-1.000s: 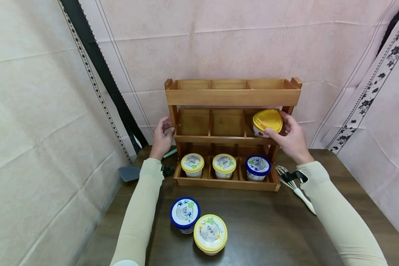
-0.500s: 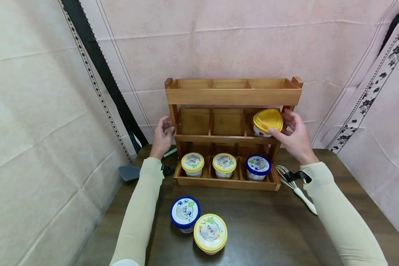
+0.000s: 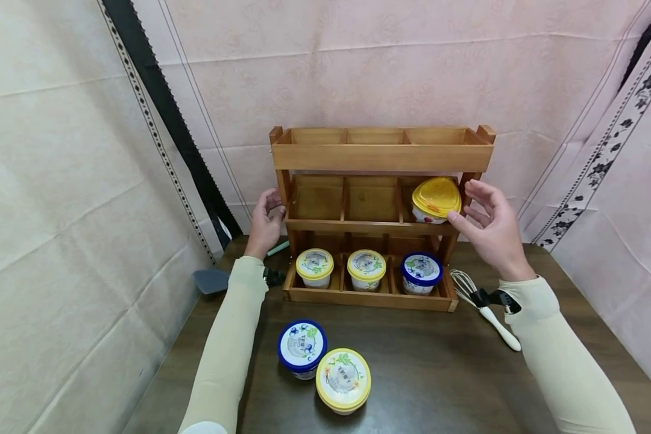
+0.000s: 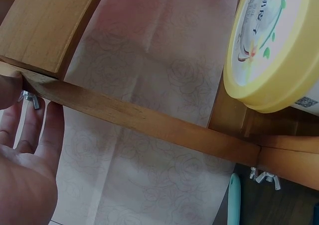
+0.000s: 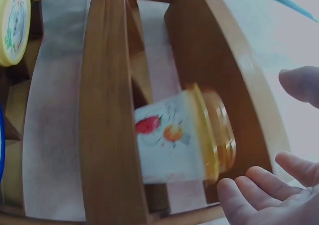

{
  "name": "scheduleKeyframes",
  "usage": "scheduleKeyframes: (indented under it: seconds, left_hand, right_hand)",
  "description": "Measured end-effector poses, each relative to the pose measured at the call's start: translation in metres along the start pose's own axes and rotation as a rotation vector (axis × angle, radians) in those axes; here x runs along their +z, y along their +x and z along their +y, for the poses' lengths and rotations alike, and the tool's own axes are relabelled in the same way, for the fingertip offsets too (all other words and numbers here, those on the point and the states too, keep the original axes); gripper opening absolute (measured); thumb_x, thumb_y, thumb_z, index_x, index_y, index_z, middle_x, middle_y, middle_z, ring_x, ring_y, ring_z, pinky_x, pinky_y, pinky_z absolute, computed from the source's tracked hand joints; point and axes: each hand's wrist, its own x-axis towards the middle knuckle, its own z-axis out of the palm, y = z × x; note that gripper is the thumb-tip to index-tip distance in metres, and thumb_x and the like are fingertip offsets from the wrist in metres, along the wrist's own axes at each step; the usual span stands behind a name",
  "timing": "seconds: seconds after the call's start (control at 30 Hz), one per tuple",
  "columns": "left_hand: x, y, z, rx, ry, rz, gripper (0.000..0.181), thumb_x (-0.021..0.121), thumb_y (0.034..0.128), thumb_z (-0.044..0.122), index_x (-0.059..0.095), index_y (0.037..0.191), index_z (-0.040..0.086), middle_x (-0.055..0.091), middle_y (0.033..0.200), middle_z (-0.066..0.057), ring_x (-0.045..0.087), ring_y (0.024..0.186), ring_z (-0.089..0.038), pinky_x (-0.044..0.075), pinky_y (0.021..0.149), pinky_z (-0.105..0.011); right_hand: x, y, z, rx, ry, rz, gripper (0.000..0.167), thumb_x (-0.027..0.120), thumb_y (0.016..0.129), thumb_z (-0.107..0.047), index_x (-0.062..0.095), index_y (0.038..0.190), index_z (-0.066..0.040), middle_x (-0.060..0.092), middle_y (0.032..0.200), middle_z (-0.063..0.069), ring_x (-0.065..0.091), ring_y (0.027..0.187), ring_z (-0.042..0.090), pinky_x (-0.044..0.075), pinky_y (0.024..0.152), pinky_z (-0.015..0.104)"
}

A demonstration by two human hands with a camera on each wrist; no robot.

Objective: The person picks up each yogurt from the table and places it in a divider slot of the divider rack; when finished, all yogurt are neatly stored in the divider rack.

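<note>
A three-tier wooden rack point(image 3: 382, 158) stands on the table. My left hand point(image 3: 264, 224) is at its left side; the left wrist view shows thumb and fingers on either side of the side post point(image 4: 124, 114), beside a wing nut point(image 4: 31, 98). In the middle tier's right compartment sits a white tub with a domed yellow lid point(image 3: 436, 198), strawberry printed on its wall point(image 5: 167, 135). My right hand point(image 3: 493, 232) is just right of that tub, fingers spread and apart from it, holding nothing.
Two yellow-lidded tubs point(image 3: 314, 268) point(image 3: 366, 270) and a blue-lidded one point(image 3: 421, 272) fill the bottom tier. In front stand a blue-lidded tub point(image 3: 302, 346) and a yellow-lidded tub point(image 3: 343, 381). A whisk point(image 3: 490, 316) lies right, a grey-blue spatula head point(image 3: 211, 282) left.
My right hand has let go of the domed-lid tub and drawn away to the right, its fingers opening. The tub stays in its compartment. My left hand has not moved.
</note>
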Motion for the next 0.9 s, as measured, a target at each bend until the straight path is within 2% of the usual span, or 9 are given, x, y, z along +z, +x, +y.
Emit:
scheduleKeyframes:
  seconds: [0.03, 0.23, 0.5, 0.63, 0.73, 0.9]
  left_hand:
    - [0.0, 0.0, 0.0, 0.002, 0.0, -0.001, 0.044, 0.054, 0.1079, 0.0, 0.048, 0.15, 0.011, 0.055, 0.139, -0.017, 0.057, 0.132, -0.032, 0.05, 0.109, -0.052]
    - [0.0, -0.009, 0.023, -0.01, -0.001, -0.004, 0.045, 0.052, 0.1069, -0.005, 0.047, 0.15, 0.008, 0.053, 0.139, -0.021, 0.056, 0.132, -0.035, 0.05, 0.108, -0.051]
    - [-0.001, -0.01, 0.022, -0.018, 0.003, 0.003, 0.046, 0.052, 0.1069, -0.005, 0.047, 0.15, 0.008, 0.053, 0.138, -0.02, 0.056, 0.133, -0.035, 0.051, 0.108, -0.051]
    - [-0.001, -0.011, 0.021, -0.022, 0.01, 0.013, 0.045, 0.052, 0.107, -0.005, 0.047, 0.15, 0.009, 0.053, 0.137, -0.019, 0.056, 0.132, -0.035, 0.049, 0.112, -0.055]
    - [0.0, -0.011, 0.02, -0.022, 0.012, 0.015, 0.045, 0.052, 0.1071, -0.004, 0.048, 0.15, 0.009, 0.054, 0.138, -0.019, 0.056, 0.133, -0.035, 0.048, 0.113, -0.057]
    - [0.001, -0.009, 0.021, -0.011, 0.016, 0.006, 0.045, 0.052, 0.1076, -0.003, 0.047, 0.15, 0.009, 0.054, 0.139, -0.019, 0.055, 0.134, -0.035, 0.048, 0.112, -0.056]
  right_hand:
    - [0.001, -0.002, -0.002, -0.01, 0.0, -0.002, 0.071, 0.078, 0.097, -0.016, 0.043, 0.158, -0.012, 0.048, 0.159, 0.014, 0.048, 0.146, 0.031, 0.049, 0.11, 0.018]
    - [0.007, -0.014, -0.015, -0.068, 0.03, -0.03, 0.069, 0.079, 0.094, -0.008, 0.047, 0.155, -0.01, 0.049, 0.155, 0.018, 0.051, 0.143, 0.029, 0.049, 0.106, 0.013]
    - [0.024, -0.03, -0.02, -0.093, 0.022, -0.146, 0.068, 0.078, 0.095, -0.008, 0.045, 0.155, -0.009, 0.05, 0.156, 0.015, 0.051, 0.142, 0.03, 0.047, 0.106, 0.01]
    - [0.034, -0.038, -0.021, -0.097, 0.011, -0.202, 0.065, 0.077, 0.097, -0.009, 0.047, 0.154, -0.01, 0.053, 0.155, 0.012, 0.055, 0.139, 0.021, 0.047, 0.106, 0.01]
    - [0.041, -0.044, -0.018, -0.099, 0.004, -0.25, 0.064, 0.077, 0.097, -0.011, 0.048, 0.154, -0.013, 0.054, 0.155, 0.01, 0.055, 0.139, 0.019, 0.048, 0.106, 0.011]
    - [0.052, -0.054, -0.011, -0.097, 0.021, -0.324, 0.061, 0.076, 0.098, -0.011, 0.049, 0.153, -0.014, 0.055, 0.155, 0.012, 0.054, 0.141, 0.028, 0.048, 0.107, 0.012]
